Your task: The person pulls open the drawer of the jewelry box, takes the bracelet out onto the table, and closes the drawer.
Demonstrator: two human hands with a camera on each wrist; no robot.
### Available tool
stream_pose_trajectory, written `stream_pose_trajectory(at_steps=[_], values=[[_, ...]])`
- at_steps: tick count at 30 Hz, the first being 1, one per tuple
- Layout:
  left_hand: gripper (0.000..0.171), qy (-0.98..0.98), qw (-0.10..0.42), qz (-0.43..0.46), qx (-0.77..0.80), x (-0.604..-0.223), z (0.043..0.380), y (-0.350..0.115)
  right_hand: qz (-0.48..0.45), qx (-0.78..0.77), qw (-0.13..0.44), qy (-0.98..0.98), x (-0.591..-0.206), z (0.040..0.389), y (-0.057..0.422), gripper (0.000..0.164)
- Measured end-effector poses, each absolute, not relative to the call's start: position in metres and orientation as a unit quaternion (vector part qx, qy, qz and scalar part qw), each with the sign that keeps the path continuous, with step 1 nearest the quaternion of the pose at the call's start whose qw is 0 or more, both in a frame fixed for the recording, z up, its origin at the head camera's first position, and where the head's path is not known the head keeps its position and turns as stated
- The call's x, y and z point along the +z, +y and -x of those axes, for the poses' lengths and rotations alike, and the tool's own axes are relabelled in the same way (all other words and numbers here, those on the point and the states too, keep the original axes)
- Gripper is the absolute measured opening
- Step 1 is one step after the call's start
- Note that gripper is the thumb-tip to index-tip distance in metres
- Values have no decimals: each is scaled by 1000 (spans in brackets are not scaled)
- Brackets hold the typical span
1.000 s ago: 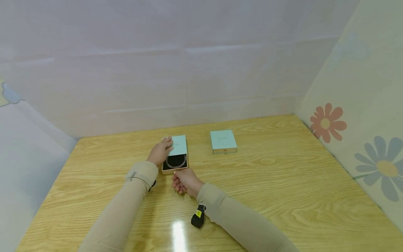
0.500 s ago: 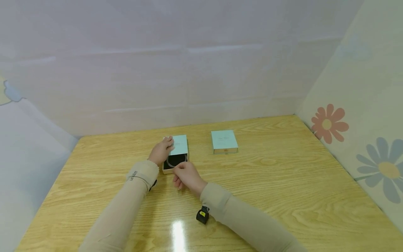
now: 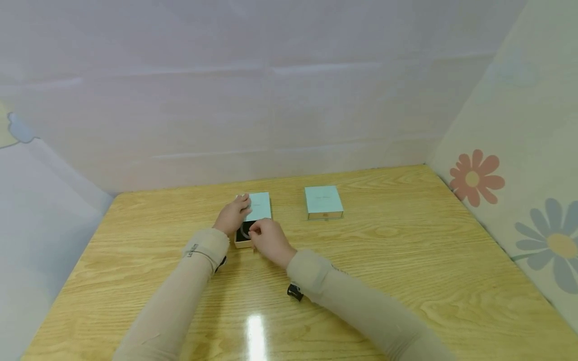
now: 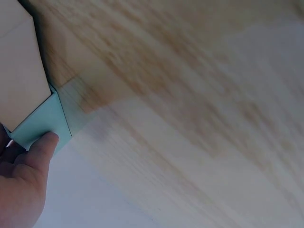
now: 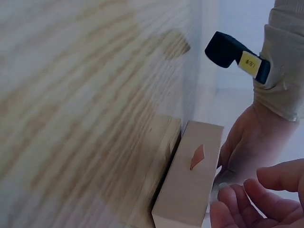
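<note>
A pale green drawer-style gift box lies near the table's back, its tray partly pulled out toward me. In the tray's black lining sits a pale ring-shaped bangle, partly covered by fingers. My left hand holds the sleeve, fingers over the top; the left wrist view shows a digit pressed on its green side. My right hand is over the tray with curled fingers at the bangle; whether they pinch it is unclear. A small pink pull tab sticks out of the tray's front.
A second pale green box, closed, stands to the right on the wooden table. Behind the table's far edge hangs a pale backdrop. A flower-printed sheet rises along the right side.
My right hand has moved from the tray's front edge up over the tray to the bangle. The left hand stays on the sleeve, and the box has not visibly moved on the table.
</note>
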State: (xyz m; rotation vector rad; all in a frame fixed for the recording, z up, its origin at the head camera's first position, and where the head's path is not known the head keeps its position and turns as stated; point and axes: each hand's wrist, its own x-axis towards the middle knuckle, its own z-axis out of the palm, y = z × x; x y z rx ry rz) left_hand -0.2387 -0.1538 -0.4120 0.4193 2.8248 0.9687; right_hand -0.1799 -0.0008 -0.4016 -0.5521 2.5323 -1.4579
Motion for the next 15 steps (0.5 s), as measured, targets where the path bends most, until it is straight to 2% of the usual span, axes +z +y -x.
stream_pose_trajectory(at_steps=[9, 15], values=[[48, 934, 61, -149, 318, -417, 242, -157, 284, -271, 22, 919, -399, 187, -7, 19], [48, 933, 66, -140, 324, -418, 244, -156, 300, -207, 35, 930, -402, 196, -15, 16]])
